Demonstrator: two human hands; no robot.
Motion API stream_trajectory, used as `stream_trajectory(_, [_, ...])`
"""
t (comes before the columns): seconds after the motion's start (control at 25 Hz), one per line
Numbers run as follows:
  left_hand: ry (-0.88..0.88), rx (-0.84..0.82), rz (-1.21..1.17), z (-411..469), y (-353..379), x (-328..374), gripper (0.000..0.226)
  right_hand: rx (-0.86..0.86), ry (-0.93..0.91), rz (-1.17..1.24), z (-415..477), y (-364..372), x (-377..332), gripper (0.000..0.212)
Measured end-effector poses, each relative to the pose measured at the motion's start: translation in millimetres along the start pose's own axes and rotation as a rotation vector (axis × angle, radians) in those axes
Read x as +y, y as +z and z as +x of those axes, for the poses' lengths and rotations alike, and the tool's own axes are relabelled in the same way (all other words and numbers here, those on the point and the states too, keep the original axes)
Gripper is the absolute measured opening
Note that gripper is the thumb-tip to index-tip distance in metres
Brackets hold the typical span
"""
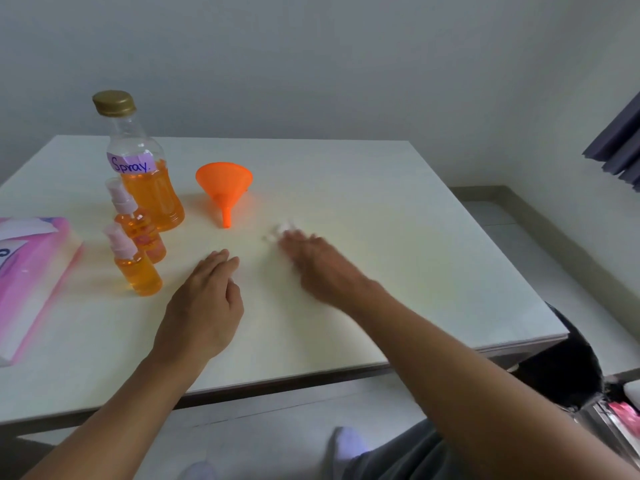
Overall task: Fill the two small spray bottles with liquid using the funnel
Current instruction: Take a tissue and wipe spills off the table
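Two small spray bottles stand at the table's left, both holding orange liquid with their spray caps on: one nearer me (133, 263), one just behind it (140, 228). Behind them is a large clear bottle (142, 164) labelled "Spray", gold-capped and about half full of orange liquid. An orange funnel (224, 188) lies on its side in the middle of the table, spout toward me. My left hand (204, 306) rests flat on the table. My right hand (318, 261), blurred, presses a white tissue (284, 228) against the tabletop to the right of the funnel.
A pink tissue pack (31, 271) lies at the table's left edge. The white table (415, 237) ends close to me and at the right, where floor and a dark object (568, 368) show. A wall runs behind.
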State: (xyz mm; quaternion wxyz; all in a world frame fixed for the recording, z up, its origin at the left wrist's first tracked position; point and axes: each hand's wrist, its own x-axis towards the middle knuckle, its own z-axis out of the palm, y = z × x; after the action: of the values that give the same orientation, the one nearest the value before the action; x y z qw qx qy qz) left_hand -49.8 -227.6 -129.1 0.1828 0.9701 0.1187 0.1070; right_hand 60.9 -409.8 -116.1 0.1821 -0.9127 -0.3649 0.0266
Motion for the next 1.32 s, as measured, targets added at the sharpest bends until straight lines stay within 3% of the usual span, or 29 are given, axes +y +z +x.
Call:
stream_trajectory(0.08, [0.008,-0.004,-0.006,-0.5,-0.3,-1.7,0.043,-0.049,-0.162,-0.037,-20.9,5.0,-11.9,0.07])
stream_trajectory(0.16, [0.005,-0.01,0.003,-0.4,0.5,-1.4,0.044,-0.03,-0.153,-0.031,-51.4,-16.4,20.2,0.076])
stream_trajectory(0.32, [-0.008,-0.007,0.025,0.5,2.7,0.4,0.045,0.106,0.39,-0.169,-89.7,-71.8,118.4,0.069])
stream_trajectory(0.4, [-0.005,-0.004,0.036,0.0,3.0,0.5,0.046,0.214,0.651,-0.117,-70.7,-75.7,128.3,0.054])
stream_trajectory(0.48, [-0.006,-0.003,0.038,-0.6,3.4,0.5,0.046,0.323,0.726,-0.015,-33.1,-62.5,103.7,0.041])
stream_trajectory(0.56, [-0.004,0.004,0.031,-0.1,3.9,-0.2,0.045,0.316,0.596,0.063,13.1,-39.2,70.2,0.042])
stream_trajectory(0.68, [0.003,0.017,0.013,0.2,3.4,0.4,0.044,0.105,0.189,0.028,54.2,-2.7,4.0,0.061])
stream_trajectory(0.76, [0.008,0.021,0.011,-0.2,2.6,0.4,0.043,0.024,-0.019,0.009,46.5,7.6,-20.1,0.069])
stream_trajectory(0.88, [0.009,0.006,0.024,0.2,0.9,-0.4,0.045,-0.01,-0.178,0.069,-8.1,0.9,-3.1,0.067])
stream_trajectory(0.96, [0.01,0.001,0.024,0.7,0.9,-1.0,0.046,0.038,-0.138,0.067,-44.1,-16.6,33.3,0.065])
stream_trajectory(1.16, [0.008,-0.004,0.018,-3.0,-1.5,4.2,0.045,0.36,0.601,0.052,-84.6,-56.5,103.7,0.056])
stream_trajectory(1.2, [0.006,-0.006,0.019,-3.1,-2.1,3.9,0.045,0.365,0.641,0.08,-83.4,-49.6,93.7,0.052])
stream_trajectory(1.24, [0.005,-0.01,0.021,-3.3,-3.1,3.2,0.045,0.326,0.576,0.095,-82.4,-37.4,76.5,0.051])
stream_trajectory(1.32, [0.009,-0.019,0.017,-4.0,-5.0,4.5,0.045,0.171,0.233,0.098,-90.4,-13.6,35.6,0.057])
